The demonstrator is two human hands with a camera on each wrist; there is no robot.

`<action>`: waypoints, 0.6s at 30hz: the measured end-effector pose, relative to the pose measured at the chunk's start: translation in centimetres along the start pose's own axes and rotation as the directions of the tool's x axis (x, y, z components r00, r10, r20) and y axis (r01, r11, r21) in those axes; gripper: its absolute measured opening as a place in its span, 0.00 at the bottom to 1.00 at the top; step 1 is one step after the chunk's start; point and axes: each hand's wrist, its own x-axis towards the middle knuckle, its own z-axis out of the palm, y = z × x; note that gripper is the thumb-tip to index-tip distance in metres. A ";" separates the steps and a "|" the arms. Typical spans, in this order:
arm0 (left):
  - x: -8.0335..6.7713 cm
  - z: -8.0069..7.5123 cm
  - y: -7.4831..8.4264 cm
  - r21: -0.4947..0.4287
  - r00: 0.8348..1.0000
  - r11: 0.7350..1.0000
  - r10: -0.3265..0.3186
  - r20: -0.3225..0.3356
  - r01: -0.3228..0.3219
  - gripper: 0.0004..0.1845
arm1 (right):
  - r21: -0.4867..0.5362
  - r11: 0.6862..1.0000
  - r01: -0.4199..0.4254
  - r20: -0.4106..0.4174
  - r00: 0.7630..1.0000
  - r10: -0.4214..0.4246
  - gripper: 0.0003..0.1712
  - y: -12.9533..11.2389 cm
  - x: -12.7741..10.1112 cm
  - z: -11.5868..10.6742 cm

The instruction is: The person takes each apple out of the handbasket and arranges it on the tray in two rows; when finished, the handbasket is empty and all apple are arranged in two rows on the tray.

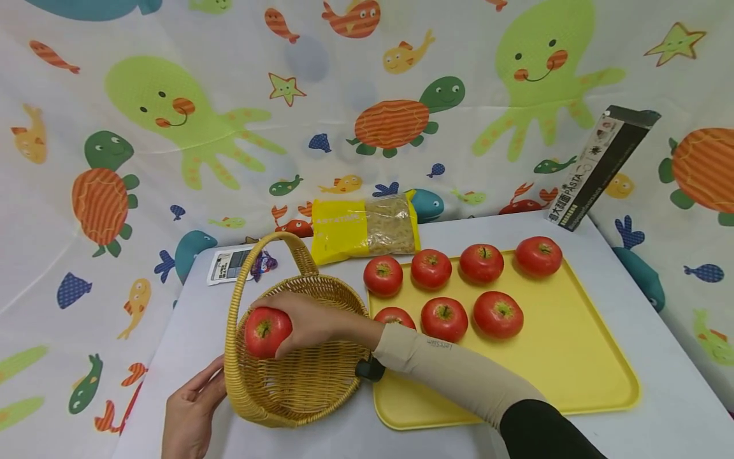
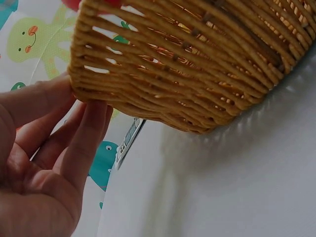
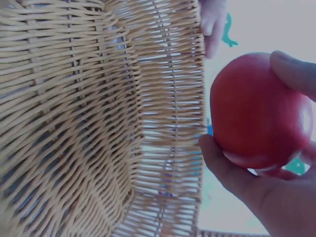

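White tabletop (image 1: 573,229), backed and flanked by a sea-creature curtain (image 1: 189,108) printed with octopuses, turtles, fish and starfish. Yellow tray (image 1: 573,357) at right, carrying seven red apples (image 1: 497,313) in two rows. Wicker basket (image 1: 298,376) with hoop handle at left, just beside the tray. Right hand (image 1: 306,322) curled round an eighth red apple (image 1: 266,331), held over the basket's inside. Left hand (image 1: 189,414) with fingers straight, touching the basket's outer wall. Behind: yellow bag of pasta (image 1: 364,229), writing too small to read; black box (image 1: 602,167) leaning on the curtain, marked "PASTA"; small label card (image 1: 226,264), illegible.
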 end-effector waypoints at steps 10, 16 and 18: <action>-0.1 0.4 0.0 -0.019 1.000 1.000 0.020 -0.009 -0.020 0.20 | 0.177 0.979 -0.098 -0.154 0.980 0.126 0.49 0.5 -7.5 -1.7; 0.0 0.2 0.0 -0.017 1.000 1.000 0.021 -0.013 -0.021 0.20 | 0.281 0.947 -0.157 -0.349 0.902 0.253 0.49 1.0 -13.6 -3.2; -0.1 0.1 -0.1 -0.013 1.000 1.000 0.017 -0.003 -0.017 0.20 | 0.295 0.941 -0.167 -0.421 0.861 0.285 0.49 1.5 -15.9 -3.9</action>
